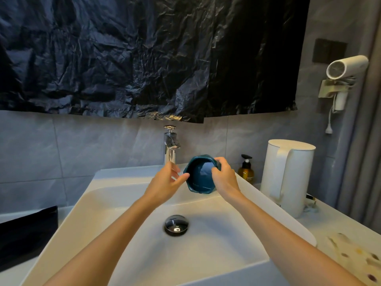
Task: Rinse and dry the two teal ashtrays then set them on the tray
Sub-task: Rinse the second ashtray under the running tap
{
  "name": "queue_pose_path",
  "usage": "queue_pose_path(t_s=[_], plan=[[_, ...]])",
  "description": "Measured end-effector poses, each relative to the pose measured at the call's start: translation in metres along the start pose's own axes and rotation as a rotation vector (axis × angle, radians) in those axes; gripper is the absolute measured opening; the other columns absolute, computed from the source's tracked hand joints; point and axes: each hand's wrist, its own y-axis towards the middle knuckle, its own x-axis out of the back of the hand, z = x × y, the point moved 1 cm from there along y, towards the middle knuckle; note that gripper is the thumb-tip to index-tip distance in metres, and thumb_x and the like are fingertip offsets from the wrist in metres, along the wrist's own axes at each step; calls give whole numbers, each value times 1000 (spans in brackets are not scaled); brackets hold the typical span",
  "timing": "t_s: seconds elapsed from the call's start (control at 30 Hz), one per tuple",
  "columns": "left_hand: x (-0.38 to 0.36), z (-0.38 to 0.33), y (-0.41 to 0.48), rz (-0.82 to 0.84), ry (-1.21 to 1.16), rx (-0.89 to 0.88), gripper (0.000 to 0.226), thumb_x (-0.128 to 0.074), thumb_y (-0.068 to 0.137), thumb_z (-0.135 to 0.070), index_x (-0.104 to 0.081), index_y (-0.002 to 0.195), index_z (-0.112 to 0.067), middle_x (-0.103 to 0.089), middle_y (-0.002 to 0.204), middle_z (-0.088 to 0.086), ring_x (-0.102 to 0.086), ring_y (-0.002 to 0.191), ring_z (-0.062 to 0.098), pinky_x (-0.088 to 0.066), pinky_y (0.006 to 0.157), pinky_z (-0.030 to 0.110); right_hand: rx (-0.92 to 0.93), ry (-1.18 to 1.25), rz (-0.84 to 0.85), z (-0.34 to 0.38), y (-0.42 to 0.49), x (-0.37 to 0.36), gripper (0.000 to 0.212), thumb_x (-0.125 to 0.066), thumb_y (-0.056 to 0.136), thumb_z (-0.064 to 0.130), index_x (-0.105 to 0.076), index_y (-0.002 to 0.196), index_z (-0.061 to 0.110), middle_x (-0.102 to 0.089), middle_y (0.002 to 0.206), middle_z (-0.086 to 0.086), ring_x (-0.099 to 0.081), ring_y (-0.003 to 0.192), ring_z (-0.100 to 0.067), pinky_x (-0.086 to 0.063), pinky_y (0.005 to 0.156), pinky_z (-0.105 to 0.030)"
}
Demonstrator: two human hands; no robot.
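View from a head-worn camera looking down at a white bathroom sink (92, 195) set into a pale table. Two bare forearms reach forward over the basin. The right hand (223, 176) grips a teal ashtray (201, 178): its fingers (219, 162) curl over the ashtray's right rim, with the thumb pressed inside the bowl. The ashtray is six-sided and deep. It is held in the air over the back of the sink, tipped so that its open mouth faces the camera, just right of the chrome faucet (171, 145). The left hand (165, 182) is beside the ashtray with its fingers (181, 178) loosely spread and holding nothing. The forefinger tip reaches the ashtray's left rim, and whether it touches is unclear. A round chrome drain stopper (176, 225) sits in the bottom of the basin between the forearms. On the table to the right stand an amber pump bottle (246, 170) and, beside it, a tall white kettle (288, 176). A white hair dryer (346, 67) hangs in a holder on the grey tiled wall at upper right. A crinkled black plastic sheet (144, 54) covers the wall above the faucet. A black object (26, 234) lies at the left edge.
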Motion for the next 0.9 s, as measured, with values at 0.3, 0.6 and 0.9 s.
queue_pose_path(t_s=[0.3,0.6,0.9], plan=[[-2,-3,-5,102,10,-47,63,-59,90,-32,-31,146,-27,-66,119,1,-60,110,16,-48,98,38,507,-231,-56,-2,-10,5,44,-59,89,5,-46,130,16,-59,123,-4,-58,106,-23,-52,83,-26],[2,-13,-12,-113,140,-199,61,-64,88,-28,-31,139,-24,-58,133,0,-61,110,21,-49,85,26,881,-375,-57,1,-13,10,79,-77,67,-3,-33,130,16,-56,113,-25,-62,96,-35,-60,67,-34],[1,-14,-13,-130,151,-169,62,-67,85,-29,-32,136,-25,-59,132,1,-66,101,23,-53,86,36,973,-417,-88,3,-12,10,80,-79,62,-2,-37,129,11,-49,114,-17,-63,92,-36,-59,65,-33]])
